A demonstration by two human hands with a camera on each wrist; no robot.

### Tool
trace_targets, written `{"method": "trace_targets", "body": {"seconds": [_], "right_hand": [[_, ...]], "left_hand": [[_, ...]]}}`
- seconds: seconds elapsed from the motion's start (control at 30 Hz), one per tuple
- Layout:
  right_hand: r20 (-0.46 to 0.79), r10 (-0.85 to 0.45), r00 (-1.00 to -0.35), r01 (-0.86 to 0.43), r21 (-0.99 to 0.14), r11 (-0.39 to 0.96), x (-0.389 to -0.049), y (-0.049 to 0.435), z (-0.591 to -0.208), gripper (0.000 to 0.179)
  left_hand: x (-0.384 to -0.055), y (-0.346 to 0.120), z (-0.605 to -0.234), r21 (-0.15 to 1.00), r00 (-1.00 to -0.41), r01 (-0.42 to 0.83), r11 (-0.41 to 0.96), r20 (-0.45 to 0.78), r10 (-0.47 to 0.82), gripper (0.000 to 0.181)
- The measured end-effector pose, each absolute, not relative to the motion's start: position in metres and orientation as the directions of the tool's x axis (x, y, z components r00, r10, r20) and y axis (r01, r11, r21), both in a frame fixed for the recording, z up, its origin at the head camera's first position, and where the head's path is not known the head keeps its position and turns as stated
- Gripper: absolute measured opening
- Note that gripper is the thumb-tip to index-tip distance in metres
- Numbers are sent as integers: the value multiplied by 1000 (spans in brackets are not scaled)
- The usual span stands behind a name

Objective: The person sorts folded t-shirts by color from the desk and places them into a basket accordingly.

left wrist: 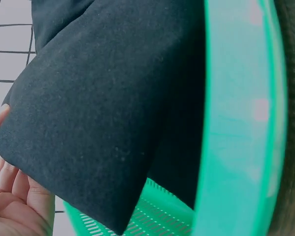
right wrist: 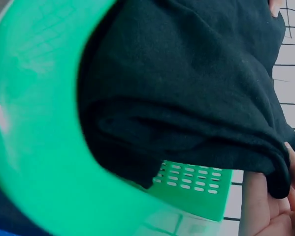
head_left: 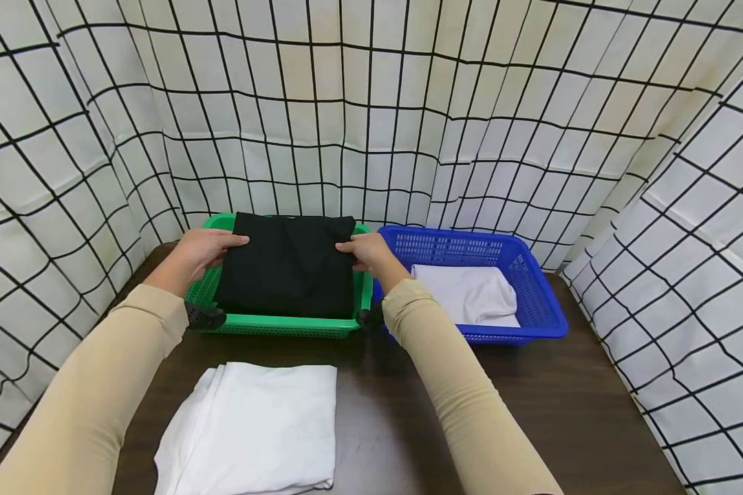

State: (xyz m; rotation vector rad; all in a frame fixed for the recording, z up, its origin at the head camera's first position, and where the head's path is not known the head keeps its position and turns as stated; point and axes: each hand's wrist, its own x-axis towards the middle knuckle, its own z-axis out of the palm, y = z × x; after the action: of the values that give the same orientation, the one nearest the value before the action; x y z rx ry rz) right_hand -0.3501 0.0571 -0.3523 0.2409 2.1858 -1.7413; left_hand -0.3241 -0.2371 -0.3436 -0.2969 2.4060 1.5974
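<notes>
A folded black cloth (head_left: 287, 265), likely a garment, lies partly inside the green basket (head_left: 285, 323), its far edge raised near the back rim. My left hand (head_left: 204, 249) pinches its left side, thumb on top and fingers beneath. On the opposite side my right hand (head_left: 371, 253) grips the cloth the same way. Several folded layers of the black cloth (right wrist: 186, 98) show at its side in the right wrist view. In the left wrist view a corner of the cloth (left wrist: 88, 118) hangs down within the basket's wall (left wrist: 236, 118).
To the right stands a blue basket (head_left: 539, 295) holding a folded white cloth (head_left: 464, 292). Another folded white cloth (head_left: 260, 426) lies on the dark table (head_left: 569, 412) at the front. White grid-patterned curtains (head_left: 384, 117) enclose the table's back and sides.
</notes>
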Motion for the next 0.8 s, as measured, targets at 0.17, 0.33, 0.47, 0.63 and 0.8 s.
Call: {"method": "trace_targets", "body": {"seconds": [0.17,0.33,0.47,0.63,0.8], "right_hand": [[-367,-75,-927,346,-916,204,-348,53,-360,59],[-369,-91,-925,347,-918,194,-344,51,-362,61],[-387,-91,-918,363,-909,204,-343,50,-365,62],[-397,-96,-913,372,-904,210,-341,48,-366,61],[-399,-94,-912,374,-903,212,-342,50,-369,59]], "left_hand": [[-321,-240,-350,881,-955,-286,377,-294,-37,79],[-317,-239,-356,868,-955,-289,404,-290,-59,80],[-316,-236,-360,862,-947,-315,397,-313,-70,78],[-315,-235,-362,862,-943,-323,391,-330,-50,80],[-318,-233,-365,868,-946,-309,389,-321,-37,80]]}}
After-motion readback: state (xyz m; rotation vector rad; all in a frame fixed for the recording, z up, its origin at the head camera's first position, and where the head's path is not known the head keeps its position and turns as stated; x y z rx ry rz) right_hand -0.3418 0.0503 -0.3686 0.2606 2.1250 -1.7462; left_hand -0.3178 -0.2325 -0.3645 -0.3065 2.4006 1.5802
